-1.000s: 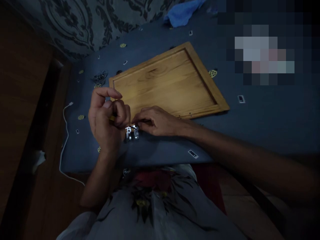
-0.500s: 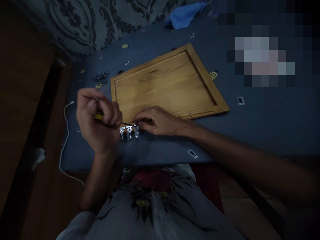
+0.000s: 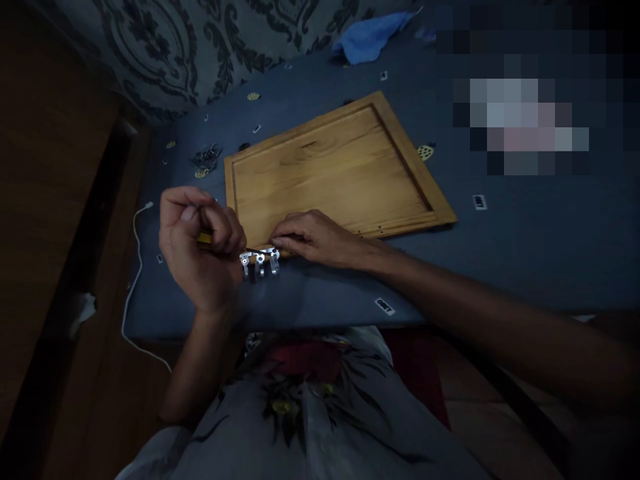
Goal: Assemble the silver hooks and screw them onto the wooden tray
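Observation:
My left hand (image 3: 200, 253) is closed around the yellow handle of a screwdriver (image 3: 204, 239). The dark shaft points right, with its tip at the right end of a silver metal hook rack (image 3: 260, 259). That rack lies along the near left edge of a framed wooden board (image 3: 325, 167), its hooks hanging toward me. At the rack's right end, the fingers of my right hand (image 3: 320, 239) are bent and pressed together beside the screwdriver tip, over the board's edge. What they pinch is hidden.
A dark blue patterned cloth covers the table (image 3: 320, 300). Behind my left hand lies a small heap of dark metal pieces (image 3: 206, 157). A white cable (image 3: 133, 293) hangs over the left edge, and a blue cloth (image 3: 370, 39) lies at the back.
The view has shifted slightly. My left hand stays on the screwdriver, its wrist turned a little. My right fingers have drawn closer together at the rack's right end.

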Demonstrator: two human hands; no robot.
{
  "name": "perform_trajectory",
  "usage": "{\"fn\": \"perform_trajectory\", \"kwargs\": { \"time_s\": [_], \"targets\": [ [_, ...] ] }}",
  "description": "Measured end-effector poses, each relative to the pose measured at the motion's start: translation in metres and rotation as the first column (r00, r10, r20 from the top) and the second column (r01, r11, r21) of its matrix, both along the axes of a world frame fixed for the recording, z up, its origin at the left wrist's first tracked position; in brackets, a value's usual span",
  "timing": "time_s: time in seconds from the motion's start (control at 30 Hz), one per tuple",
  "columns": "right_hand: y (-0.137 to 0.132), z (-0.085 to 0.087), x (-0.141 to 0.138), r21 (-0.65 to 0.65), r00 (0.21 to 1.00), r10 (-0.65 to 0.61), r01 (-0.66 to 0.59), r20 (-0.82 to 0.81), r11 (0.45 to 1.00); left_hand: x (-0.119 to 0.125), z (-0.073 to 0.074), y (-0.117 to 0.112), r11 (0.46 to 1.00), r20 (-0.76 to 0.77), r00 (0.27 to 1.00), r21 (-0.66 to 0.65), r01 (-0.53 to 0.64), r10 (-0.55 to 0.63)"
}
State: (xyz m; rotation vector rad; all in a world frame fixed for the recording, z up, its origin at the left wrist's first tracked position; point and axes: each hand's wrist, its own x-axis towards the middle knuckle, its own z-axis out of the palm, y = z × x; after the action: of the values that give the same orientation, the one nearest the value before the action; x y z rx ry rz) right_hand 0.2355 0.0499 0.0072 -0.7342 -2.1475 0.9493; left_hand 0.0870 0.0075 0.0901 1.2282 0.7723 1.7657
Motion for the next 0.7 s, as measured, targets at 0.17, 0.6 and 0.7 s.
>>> {"fn": "perform_trajectory", "kwargs": {
  "time_s": [0.17, 0.6, 0.7],
  "targets": [
    [0.0004, -0.0018, -0.0005, -0.021, 0.998, -0.043, 0.042, -0.048, 0.999, 0.0004, -0.0037, 0.0004, 1.000, 0.020, 1.000, 0.000, 0.020, -0.020],
    [-0.0025, 0.0025, 0.0009, -0.064, 0.992, -0.052, 0.045, -0.116, 0.997, 0.0015, -0.0077, 0.0020, 0.996, -0.014, 0.996, -0.035, 0.085, -0.085],
    [-0.0030, 0.0033, 0.0011, -0.079, 0.995, -0.049, 0.042, -0.091, 0.996, 0.0035, -0.0080, 0.0039, 0.990, -0.021, 0.990, -0.039, 0.136, -0.137]
  ]
}}
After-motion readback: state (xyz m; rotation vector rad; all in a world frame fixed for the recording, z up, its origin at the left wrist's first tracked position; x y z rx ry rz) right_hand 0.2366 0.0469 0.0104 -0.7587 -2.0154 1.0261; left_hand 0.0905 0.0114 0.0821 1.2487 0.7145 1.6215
